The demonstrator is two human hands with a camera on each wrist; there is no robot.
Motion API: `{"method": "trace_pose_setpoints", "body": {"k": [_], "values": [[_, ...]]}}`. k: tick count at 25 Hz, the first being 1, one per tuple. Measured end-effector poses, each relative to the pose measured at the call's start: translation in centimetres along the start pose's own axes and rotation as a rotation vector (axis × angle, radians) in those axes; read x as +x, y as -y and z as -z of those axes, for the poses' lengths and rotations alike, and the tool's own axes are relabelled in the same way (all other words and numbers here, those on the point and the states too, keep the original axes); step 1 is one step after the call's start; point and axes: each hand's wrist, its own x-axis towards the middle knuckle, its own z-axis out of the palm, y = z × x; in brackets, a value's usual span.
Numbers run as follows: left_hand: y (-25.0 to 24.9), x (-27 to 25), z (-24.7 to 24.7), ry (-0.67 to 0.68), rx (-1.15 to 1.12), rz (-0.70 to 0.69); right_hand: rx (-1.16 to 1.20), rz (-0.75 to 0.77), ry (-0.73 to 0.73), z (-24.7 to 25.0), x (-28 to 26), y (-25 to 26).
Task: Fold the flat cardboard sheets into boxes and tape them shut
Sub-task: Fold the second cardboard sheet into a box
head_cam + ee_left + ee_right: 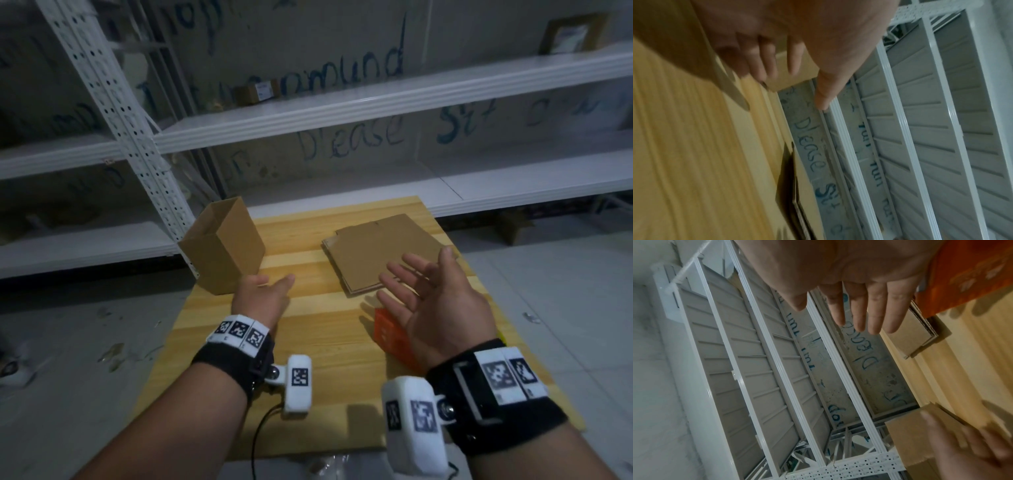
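An upright open-topped cardboard box (222, 246) stands at the table's far left. My left hand (270, 284) reaches toward its near lower corner with straight fingers and holds nothing; contact is unclear. In the left wrist view the blurred fingers (772, 61) lie in front of the box (797, 76). A stack of flat cardboard sheets (380, 250) lies at the far right. My right hand (418, 274) hovers palm-up over the stack's near corner, fingers spread and empty. The right wrist view shows its fingers (875, 313), the stack (916, 337) and the box (920, 434).
An orange object with white print (390, 334) lies on the wooden table (325, 394) under my right palm, seen also in the right wrist view (972, 272). White metal shelving (342, 106) stands behind the table, close to the box. Bare wood lies in front of my wrists.
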Motion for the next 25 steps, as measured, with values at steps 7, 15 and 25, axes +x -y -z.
{"method": "trace_pose_setpoints", "body": {"k": [7, 15, 25], "values": [[-2.9, -0.4, -7.8, 0.306, -0.028, 0.095, 0.047, 0.061, -0.093, 2.4, 0.0, 2.9], [-3.4, 2.4, -10.0, 0.324, 0.148, 0.159, 0.067, 0.057, -0.128, 4.4, 0.3, 4.8], [0.3, -0.3, -2.2, 0.28, -0.475, 0.155, -0.002, 0.041, -0.127, 4.1, -1.2, 4.6]]}}
